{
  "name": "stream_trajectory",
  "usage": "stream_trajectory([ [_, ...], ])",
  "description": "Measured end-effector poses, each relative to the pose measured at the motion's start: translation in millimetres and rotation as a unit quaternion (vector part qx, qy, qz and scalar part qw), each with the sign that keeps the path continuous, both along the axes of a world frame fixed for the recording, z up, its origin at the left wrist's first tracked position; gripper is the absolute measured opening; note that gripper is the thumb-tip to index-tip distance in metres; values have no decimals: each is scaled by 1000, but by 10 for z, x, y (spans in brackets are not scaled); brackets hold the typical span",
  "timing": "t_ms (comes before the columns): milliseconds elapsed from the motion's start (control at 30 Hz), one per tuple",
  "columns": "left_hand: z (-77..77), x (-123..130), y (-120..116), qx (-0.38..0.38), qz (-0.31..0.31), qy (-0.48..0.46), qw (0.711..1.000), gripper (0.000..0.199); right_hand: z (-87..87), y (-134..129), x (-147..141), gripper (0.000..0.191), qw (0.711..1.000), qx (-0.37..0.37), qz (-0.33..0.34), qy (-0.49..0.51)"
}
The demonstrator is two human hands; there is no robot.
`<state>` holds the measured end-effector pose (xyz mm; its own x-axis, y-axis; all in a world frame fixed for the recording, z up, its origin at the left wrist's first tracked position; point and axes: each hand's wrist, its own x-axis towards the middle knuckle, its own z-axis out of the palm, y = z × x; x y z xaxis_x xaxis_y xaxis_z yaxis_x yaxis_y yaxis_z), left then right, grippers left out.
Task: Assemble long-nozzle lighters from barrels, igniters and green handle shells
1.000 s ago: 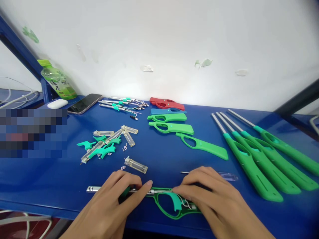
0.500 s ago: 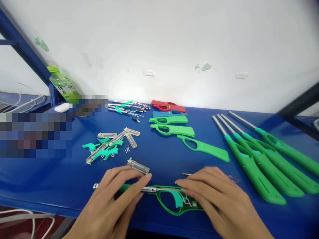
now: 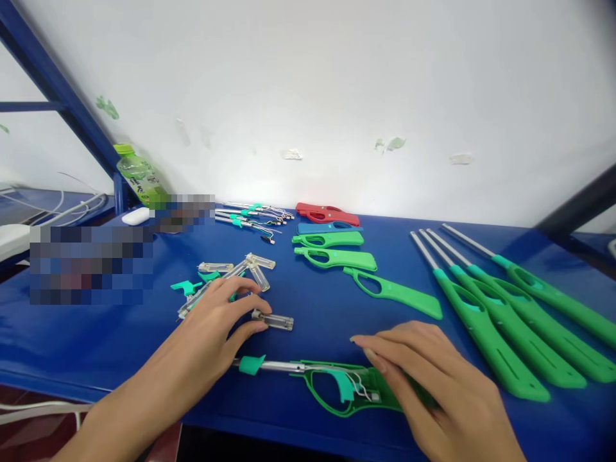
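My left hand (image 3: pixel 226 314) reaches over the table, thumb and fingers closed on one end of a clear lighter fuel tank (image 3: pixel 279 321). In front of me lies an open green lighter shell half (image 3: pixel 327 407). A metal tube (image 3: pixel 283 366) with a teal collar (image 3: pixel 251 364), a teal trigger (image 3: pixel 344 387) and thin white wires are set in or along it. My right hand (image 3: pixel 428 378) is curled over the shell's handle end and hides it. Under my left hand is a partly hidden pile of clear tanks and teal triggers (image 3: pixel 185 287).
Finished green lighters (image 3: pixel 500 340) lie at right. Red (image 3: pixel 327 212), blue (image 3: pixel 327 228) and green shell halves (image 3: pixel 394 293) lie mid-table. Metal tubes with wires (image 3: pixel 250 215) are at the back. A green-capped bottle (image 3: pixel 139 176) and a white object (image 3: pixel 136 217) stand left, beside a blurred patch.
My left hand has left the metal tube, moved up and taken hold of the single clear tank. The teal collar now shows. My right hand stays at the handle end.
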<state>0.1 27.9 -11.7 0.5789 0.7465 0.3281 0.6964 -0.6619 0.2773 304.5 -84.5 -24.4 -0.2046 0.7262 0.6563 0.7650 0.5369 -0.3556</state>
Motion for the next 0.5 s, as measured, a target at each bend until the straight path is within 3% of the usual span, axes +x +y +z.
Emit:
stream_trajectory([
  [100, 98, 115, -124, 8, -20, -9, 1000, 25, 50, 5, -73, 20, 1000, 22, -12, 1],
  [200, 197, 338, -350, 20, -101, -12, 995, 28, 82, 40, -182, 27, 999, 36, -3, -18],
  [300, 243, 545, -500, 33, -130, 0, 991, 33, 40, 63, -219, 20, 999, 42, 25, -15],
  [400, 231, 519, -422, 47, -94, -32, 994, 34, -38, 32, -135, 23, 1000, 22, -5, -2],
  [500, 207, 224, -175, 31, -2, -29, 999, 29, -90, -25, -32, 26, 998, 17, -55, 22],
])
